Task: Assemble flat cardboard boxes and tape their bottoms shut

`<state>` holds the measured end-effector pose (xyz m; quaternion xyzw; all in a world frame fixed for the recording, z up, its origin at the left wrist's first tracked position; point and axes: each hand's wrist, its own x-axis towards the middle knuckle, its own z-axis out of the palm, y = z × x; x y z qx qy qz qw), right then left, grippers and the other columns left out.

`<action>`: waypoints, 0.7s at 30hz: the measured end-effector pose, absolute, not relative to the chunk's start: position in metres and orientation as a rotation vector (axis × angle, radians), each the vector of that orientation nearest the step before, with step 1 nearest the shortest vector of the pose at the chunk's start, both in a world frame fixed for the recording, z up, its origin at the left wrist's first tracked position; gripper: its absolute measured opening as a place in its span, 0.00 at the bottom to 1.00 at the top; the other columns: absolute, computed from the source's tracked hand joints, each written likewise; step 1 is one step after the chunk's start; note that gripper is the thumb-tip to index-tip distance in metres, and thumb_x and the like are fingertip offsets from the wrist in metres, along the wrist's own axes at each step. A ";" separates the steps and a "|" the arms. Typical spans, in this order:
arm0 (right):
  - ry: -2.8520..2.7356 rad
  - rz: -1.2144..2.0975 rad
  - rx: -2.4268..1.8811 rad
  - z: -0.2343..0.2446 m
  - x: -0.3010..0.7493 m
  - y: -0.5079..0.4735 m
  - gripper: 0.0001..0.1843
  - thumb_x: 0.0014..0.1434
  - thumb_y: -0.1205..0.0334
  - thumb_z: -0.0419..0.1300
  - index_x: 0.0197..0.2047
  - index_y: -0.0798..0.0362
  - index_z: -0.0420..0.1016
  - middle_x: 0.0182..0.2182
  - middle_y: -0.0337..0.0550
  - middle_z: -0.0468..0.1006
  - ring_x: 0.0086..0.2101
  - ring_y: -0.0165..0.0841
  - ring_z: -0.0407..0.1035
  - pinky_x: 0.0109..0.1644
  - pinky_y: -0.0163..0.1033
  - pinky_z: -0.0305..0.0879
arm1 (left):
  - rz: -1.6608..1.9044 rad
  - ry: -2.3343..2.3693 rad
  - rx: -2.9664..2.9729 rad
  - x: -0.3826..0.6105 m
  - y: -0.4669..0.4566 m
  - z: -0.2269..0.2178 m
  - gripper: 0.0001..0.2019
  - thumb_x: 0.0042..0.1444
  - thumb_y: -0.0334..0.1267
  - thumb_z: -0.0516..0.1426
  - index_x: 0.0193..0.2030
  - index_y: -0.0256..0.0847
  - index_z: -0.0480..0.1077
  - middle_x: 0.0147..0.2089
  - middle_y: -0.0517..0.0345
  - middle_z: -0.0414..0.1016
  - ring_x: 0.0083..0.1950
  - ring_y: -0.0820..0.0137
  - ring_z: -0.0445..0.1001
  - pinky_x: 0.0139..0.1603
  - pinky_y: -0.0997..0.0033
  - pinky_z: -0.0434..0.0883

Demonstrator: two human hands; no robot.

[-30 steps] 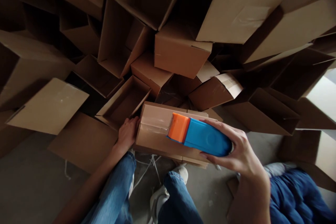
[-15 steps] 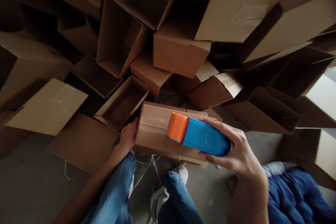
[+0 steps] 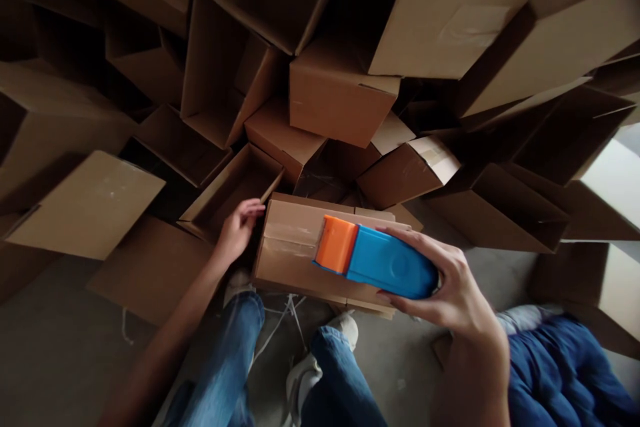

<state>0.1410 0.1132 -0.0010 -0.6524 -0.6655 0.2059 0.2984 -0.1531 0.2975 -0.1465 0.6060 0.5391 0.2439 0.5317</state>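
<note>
A blue and orange tape dispenser (image 3: pixel 393 261) is gripped in my right hand (image 3: pixel 453 280), fingers along its far side and thumb along the near side. The orange end points left, over the top of a cardboard box (image 3: pixel 287 270) in front of my legs. A strip of clear tape runs along the left part of that box's top. Just off the box's left end is my left hand (image 3: pixel 239 230), holding nothing, its fingers slightly bent near the far left corner. Whether the fingertips touch an open box (image 3: pixel 240 187) beside it, I cannot tell.
Many open cardboard boxes lie heaped ahead, one larger box (image 3: pixel 345 97) near the middle. A flat-sided box (image 3: pixel 87 203) stands at the left. Dark blue padded cloth (image 3: pixel 565 370) lies at lower right. White string (image 3: pixel 287 313) is on the floor near my shoes (image 3: pixel 345 327).
My left hand has come off the box's left end and moved up and slightly left, its fingers straightening. The tape dispenser and my right hand have hardly moved.
</note>
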 end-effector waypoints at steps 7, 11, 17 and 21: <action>-1.786 0.541 -1.704 0.002 0.140 0.114 0.35 0.55 0.49 0.72 0.64 0.45 0.74 0.52 0.49 0.85 0.48 0.51 0.82 0.49 0.49 0.81 | 0.861 1.254 1.551 -0.107 0.300 -0.105 0.25 0.71 0.45 0.47 0.71 0.40 0.63 0.72 0.41 0.69 0.74 0.61 0.67 0.72 0.55 0.66; -1.798 0.529 -1.723 0.002 0.140 0.114 0.36 0.54 0.49 0.73 0.65 0.45 0.74 0.52 0.49 0.85 0.48 0.51 0.82 0.48 0.49 0.81 | 0.748 1.411 1.725 -0.085 0.291 -0.108 0.24 0.74 0.45 0.44 0.70 0.39 0.64 0.72 0.40 0.70 0.73 0.60 0.68 0.72 0.56 0.65; -1.849 0.491 -1.667 0.000 0.140 0.121 0.39 0.54 0.46 0.73 0.66 0.48 0.74 0.54 0.50 0.84 0.48 0.50 0.82 0.51 0.49 0.80 | 0.445 1.571 1.851 -0.079 0.290 -0.092 0.23 0.75 0.44 0.43 0.65 0.37 0.69 0.66 0.41 0.76 0.68 0.53 0.73 0.65 0.54 0.70; -1.882 0.501 -1.656 0.002 0.140 0.127 0.40 0.55 0.47 0.72 0.68 0.48 0.73 0.57 0.51 0.83 0.52 0.49 0.80 0.56 0.50 0.78 | 0.338 1.669 1.899 -0.078 0.290 -0.083 0.19 0.74 0.44 0.46 0.62 0.41 0.71 0.62 0.45 0.80 0.62 0.54 0.77 0.58 0.59 0.72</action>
